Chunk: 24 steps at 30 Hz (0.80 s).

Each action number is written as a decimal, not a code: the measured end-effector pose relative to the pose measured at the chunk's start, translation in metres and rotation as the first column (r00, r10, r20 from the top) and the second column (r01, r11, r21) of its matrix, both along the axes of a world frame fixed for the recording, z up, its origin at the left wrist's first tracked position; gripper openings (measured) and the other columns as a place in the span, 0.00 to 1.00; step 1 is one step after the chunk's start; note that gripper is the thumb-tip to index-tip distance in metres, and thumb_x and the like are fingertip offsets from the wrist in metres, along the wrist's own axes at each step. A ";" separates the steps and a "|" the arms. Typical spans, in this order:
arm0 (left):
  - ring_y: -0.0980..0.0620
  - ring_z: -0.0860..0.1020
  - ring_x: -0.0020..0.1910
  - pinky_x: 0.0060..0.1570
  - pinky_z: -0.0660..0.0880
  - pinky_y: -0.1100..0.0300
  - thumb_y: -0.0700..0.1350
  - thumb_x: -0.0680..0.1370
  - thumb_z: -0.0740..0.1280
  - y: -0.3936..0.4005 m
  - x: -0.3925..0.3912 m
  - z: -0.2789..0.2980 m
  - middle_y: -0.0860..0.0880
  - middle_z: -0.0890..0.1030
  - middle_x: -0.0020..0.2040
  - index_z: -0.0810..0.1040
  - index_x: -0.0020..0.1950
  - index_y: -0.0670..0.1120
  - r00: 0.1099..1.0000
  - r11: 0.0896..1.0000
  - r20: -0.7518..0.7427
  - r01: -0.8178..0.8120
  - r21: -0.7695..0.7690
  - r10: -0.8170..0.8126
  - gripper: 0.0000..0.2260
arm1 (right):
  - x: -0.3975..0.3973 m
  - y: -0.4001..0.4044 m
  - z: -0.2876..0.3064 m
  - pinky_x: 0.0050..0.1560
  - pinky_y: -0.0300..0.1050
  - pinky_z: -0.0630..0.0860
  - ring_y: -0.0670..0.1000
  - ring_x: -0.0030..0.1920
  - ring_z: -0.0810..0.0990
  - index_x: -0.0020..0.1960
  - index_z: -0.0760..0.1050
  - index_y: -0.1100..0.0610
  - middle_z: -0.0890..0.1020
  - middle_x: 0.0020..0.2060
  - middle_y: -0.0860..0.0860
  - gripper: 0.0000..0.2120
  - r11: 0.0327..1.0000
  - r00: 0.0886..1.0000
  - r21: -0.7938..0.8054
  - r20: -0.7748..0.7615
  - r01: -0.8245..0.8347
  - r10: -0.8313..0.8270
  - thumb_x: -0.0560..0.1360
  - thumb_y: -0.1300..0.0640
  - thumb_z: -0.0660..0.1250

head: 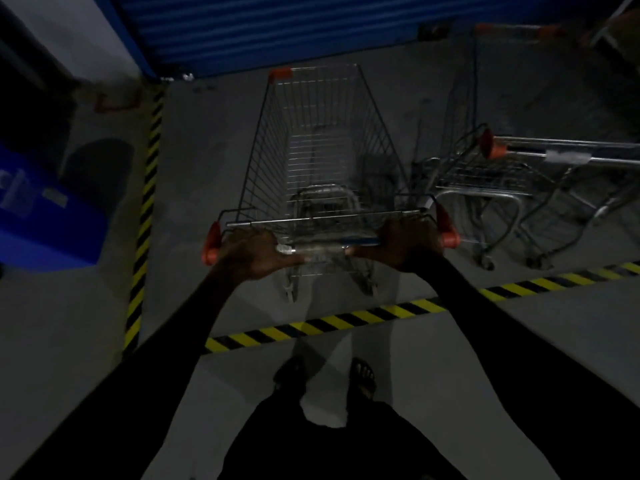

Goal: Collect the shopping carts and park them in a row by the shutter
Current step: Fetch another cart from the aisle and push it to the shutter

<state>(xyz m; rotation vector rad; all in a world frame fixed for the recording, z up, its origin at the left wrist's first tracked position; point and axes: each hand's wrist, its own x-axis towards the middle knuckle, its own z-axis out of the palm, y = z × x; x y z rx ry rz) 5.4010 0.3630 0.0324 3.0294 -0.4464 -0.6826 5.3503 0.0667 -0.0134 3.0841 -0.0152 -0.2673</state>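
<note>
An empty wire shopping cart (322, 143) with orange corner caps stands straight ahead of me, its nose pointing at the blue shutter (270, 26). My left hand (258, 252) grips the left end of its handle bar (320, 249). My right hand (407, 242) grips the right end. A second cart (512, 181) is parked just to the right, also facing the shutter, its handle running off the right edge.
Yellow-and-black hazard tape (346, 323) crosses the grey concrete floor behind the cart's rear wheels, and another strip (147, 206) runs up the left side. A blue box (45, 216) sits at the left. My feet (362, 375) stand behind the tape.
</note>
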 end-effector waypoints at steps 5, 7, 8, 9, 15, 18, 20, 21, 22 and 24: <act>0.52 0.80 0.57 0.60 0.62 0.62 0.74 0.79 0.61 0.010 0.009 -0.002 0.55 0.81 0.47 0.84 0.52 0.52 0.996 0.995 0.018 0.090 -0.046 -0.090 0.27 | 0.005 0.007 -0.007 0.63 0.65 0.76 0.53 0.33 0.79 0.31 0.77 0.51 0.75 0.26 0.48 0.46 0.999 0.998 0.011 0.049 0.048 -0.049 0.66 0.11 0.43; 0.46 0.82 0.56 0.63 0.70 0.52 0.80 0.74 0.61 0.020 0.015 -0.014 0.51 0.84 0.49 0.86 0.58 0.52 0.999 0.994 -0.017 0.029 -0.102 -0.031 0.35 | -0.001 0.015 0.000 0.44 0.53 0.80 0.51 0.27 0.74 0.28 0.72 0.52 0.69 0.23 0.47 0.44 0.998 0.996 -0.002 0.058 0.067 -0.066 0.68 0.12 0.46; 0.43 0.83 0.55 0.63 0.75 0.45 0.83 0.70 0.60 0.022 0.019 -0.018 0.48 0.86 0.50 0.86 0.58 0.51 0.999 0.993 -0.053 -0.014 -0.121 0.007 0.40 | -0.005 0.019 0.002 0.38 0.49 0.77 0.50 0.26 0.72 0.28 0.72 0.51 0.69 0.23 0.47 0.44 0.997 0.996 -0.011 0.045 0.078 -0.078 0.68 0.12 0.45; 0.44 0.84 0.52 0.62 0.77 0.41 0.85 0.68 0.60 0.025 0.022 -0.022 0.47 0.85 0.47 0.86 0.58 0.49 0.994 0.982 -0.105 -0.036 -0.185 0.016 0.43 | -0.008 0.023 0.004 0.37 0.48 0.74 0.49 0.27 0.71 0.30 0.74 0.51 0.71 0.23 0.48 0.44 0.995 0.995 -0.018 0.034 0.096 -0.095 0.68 0.12 0.45; 0.42 0.84 0.60 0.54 0.77 0.51 0.80 0.74 0.59 0.038 0.017 -0.025 0.46 0.85 0.60 0.79 0.71 0.52 0.984 0.937 0.014 0.171 -0.304 -0.175 0.40 | -0.047 0.051 0.006 0.57 0.53 0.75 0.57 0.51 0.81 0.53 0.84 0.52 0.83 0.48 0.53 0.37 0.957 0.949 0.173 0.174 0.234 -0.264 0.75 0.21 0.56; 0.38 0.76 0.71 0.64 0.76 0.41 0.80 0.74 0.57 0.026 0.010 -0.032 0.43 0.76 0.74 0.71 0.80 0.51 0.947 0.882 0.136 0.321 -0.344 -0.292 0.44 | -0.090 0.068 0.015 0.64 0.59 0.74 0.63 0.68 0.76 0.74 0.75 0.56 0.78 0.68 0.58 0.32 0.904 0.909 0.269 0.163 0.333 -0.383 0.80 0.34 0.66; 0.34 0.74 0.72 0.66 0.74 0.35 0.76 0.77 0.59 0.005 -0.001 -0.036 0.39 0.74 0.76 0.72 0.78 0.48 0.900 0.826 0.248 0.429 -0.366 -0.357 0.41 | -0.126 0.081 0.028 0.64 0.59 0.76 0.62 0.70 0.74 0.76 0.72 0.55 0.75 0.71 0.57 0.30 0.821 0.842 0.312 0.104 0.477 -0.529 0.81 0.37 0.66; 0.32 0.74 0.70 0.65 0.74 0.34 0.72 0.79 0.62 -0.008 -0.010 -0.033 0.36 0.75 0.74 0.75 0.76 0.45 0.865 0.792 0.307 0.492 -0.362 -0.397 0.37 | -0.148 0.086 0.034 0.64 0.58 0.76 0.61 0.70 0.74 0.75 0.73 0.55 0.75 0.71 0.56 0.30 0.773 0.798 0.327 0.084 0.544 -0.597 0.82 0.37 0.65; 0.31 0.75 0.68 0.63 0.75 0.34 0.67 0.80 0.64 -0.023 -0.023 -0.028 0.35 0.76 0.71 0.77 0.73 0.42 0.834 0.759 0.363 0.537 -0.367 -0.415 0.33 | -0.171 0.091 0.038 0.63 0.58 0.76 0.61 0.69 0.75 0.75 0.73 0.54 0.76 0.71 0.55 0.29 0.723 0.748 0.335 0.071 0.605 -0.659 0.82 0.37 0.65; 0.31 0.76 0.63 0.59 0.76 0.35 0.60 0.79 0.68 -0.056 -0.056 -0.011 0.35 0.76 0.66 0.77 0.68 0.42 0.799 0.695 0.386 0.596 -0.402 -0.461 0.26 | -0.226 0.097 0.043 0.62 0.57 0.77 0.59 0.68 0.76 0.75 0.72 0.53 0.76 0.70 0.54 0.28 0.613 0.635 0.336 0.054 0.715 -0.770 0.83 0.37 0.64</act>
